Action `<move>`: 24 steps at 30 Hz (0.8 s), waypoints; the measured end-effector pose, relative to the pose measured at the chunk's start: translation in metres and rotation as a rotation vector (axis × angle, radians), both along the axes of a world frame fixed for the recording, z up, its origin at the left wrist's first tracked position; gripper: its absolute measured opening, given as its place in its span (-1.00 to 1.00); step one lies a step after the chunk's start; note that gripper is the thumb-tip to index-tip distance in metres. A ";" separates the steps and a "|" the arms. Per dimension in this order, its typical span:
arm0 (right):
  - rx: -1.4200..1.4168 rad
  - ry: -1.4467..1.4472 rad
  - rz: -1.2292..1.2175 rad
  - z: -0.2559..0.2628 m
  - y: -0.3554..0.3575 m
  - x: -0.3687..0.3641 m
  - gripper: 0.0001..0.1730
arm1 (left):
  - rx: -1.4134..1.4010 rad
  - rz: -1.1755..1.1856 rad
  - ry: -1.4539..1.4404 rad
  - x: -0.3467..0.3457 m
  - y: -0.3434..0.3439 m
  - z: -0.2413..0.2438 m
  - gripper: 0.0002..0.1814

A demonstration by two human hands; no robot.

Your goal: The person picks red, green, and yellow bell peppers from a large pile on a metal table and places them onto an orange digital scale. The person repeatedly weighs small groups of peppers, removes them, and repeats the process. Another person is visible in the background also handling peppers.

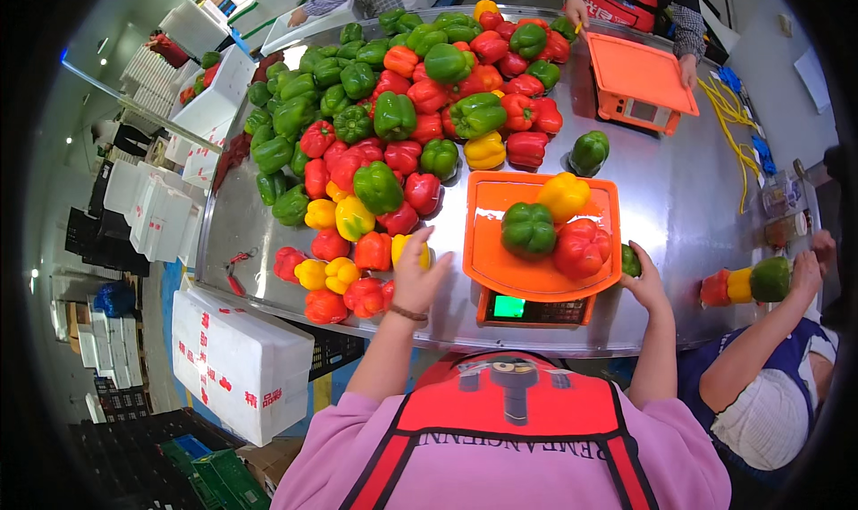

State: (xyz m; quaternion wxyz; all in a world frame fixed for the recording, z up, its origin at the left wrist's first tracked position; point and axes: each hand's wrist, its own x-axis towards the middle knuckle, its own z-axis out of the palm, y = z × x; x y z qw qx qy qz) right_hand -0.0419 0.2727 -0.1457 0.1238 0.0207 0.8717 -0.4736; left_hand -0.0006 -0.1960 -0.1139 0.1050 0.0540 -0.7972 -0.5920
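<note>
An orange digital scale (536, 312) with a lit green display stands in front of me. On its orange tray (489, 242) sit a green bell pepper (528, 231), a yellow bell pepper (564, 196) and a red bell pepper (582, 248). My right hand (647, 279) is curled around another green bell pepper (630, 260) at the tray's right edge, which partly hides it. Left of the scale, my left hand (419, 275) hangs open with spread fingers and holds nothing. Close by its fingers lies a yellow bell pepper (407, 250), partly covered by the hand.
A large heap of green, red and yellow peppers (395, 114) covers the steel table's (442, 325) left and middle. A single green pepper (590, 153) lies behind my scale. Opposite, a person's hands flank a second orange scale (640, 74). Right, a co-worker's hand (808, 272) touches a pepper row (739, 286).
</note>
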 end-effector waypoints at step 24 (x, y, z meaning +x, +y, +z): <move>0.293 0.088 -0.091 0.016 -0.024 0.010 0.03 | -0.747 -0.109 0.247 -0.213 0.017 0.039 -0.16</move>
